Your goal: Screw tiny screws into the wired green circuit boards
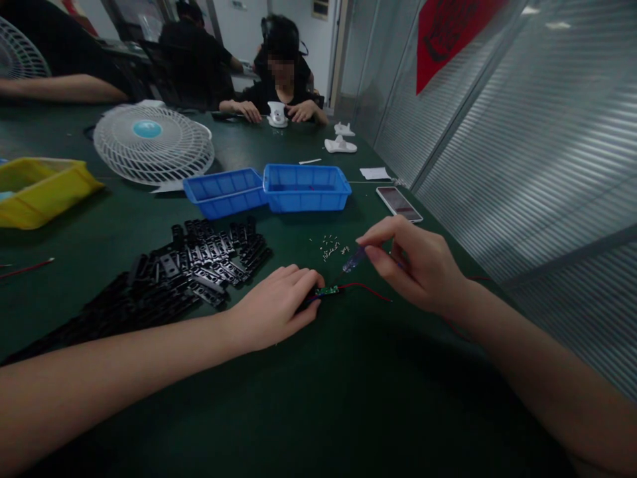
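Note:
My left hand (281, 305) is closed on a small green circuit board (327, 291), pinching its left end low over the table. A red wire (365, 286) runs from the board's right side and curves down onto the table. In my right hand (415, 265) is a screwdriver with a clear purplish handle (354, 260), held between thumb and fingers and slanting down toward the board. Whether its tip touches the board I cannot tell. Small screws (329, 249) lie scattered just beyond. To the left is a heap of black plastic parts (199, 265).
Two blue bins (307, 199) stand beyond the screws, with a phone (399, 204) to their right. A white fan (154, 149) lies at back left, near a yellow bin (44, 199). Across the table, a person (281, 73) sits with both hands by a white object (277, 114).

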A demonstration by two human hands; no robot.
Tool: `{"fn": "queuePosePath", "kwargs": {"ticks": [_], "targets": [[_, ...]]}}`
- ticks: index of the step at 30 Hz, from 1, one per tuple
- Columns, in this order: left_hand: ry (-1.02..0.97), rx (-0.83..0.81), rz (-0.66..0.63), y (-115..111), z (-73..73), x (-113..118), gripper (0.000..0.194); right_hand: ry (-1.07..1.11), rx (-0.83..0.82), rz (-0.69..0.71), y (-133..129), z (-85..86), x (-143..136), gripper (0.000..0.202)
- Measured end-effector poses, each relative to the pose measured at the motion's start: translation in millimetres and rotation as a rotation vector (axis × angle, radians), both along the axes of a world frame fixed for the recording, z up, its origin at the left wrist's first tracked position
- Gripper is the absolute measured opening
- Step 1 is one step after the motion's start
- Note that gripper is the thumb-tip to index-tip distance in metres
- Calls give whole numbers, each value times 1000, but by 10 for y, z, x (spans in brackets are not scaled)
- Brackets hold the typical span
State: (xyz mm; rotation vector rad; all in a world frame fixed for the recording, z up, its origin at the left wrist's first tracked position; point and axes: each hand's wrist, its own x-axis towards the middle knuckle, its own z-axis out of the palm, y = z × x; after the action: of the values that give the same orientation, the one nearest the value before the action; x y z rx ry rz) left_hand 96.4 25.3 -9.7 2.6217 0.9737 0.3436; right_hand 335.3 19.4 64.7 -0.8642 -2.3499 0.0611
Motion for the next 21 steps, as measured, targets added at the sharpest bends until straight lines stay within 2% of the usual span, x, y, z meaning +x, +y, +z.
{"fn": "queuePosePath", "kwargs": {"ticks": [4, 9, 16, 21], "targets": [[2, 15, -1, -5, -23, 1, 18, -6, 6, -14, 3, 8, -4, 16], [-9, 44, 17, -26, -28, -2, 19, 14, -21, -24, -1, 56, -13, 13], [-23, 67, 21, -46, -24, 5, 19, -139, -173, -172, -67, 131, -50, 23], [-21, 76, 26, -50, -18, 14, 20, -253, -28, -253, -45, 40, -54, 40]]}}
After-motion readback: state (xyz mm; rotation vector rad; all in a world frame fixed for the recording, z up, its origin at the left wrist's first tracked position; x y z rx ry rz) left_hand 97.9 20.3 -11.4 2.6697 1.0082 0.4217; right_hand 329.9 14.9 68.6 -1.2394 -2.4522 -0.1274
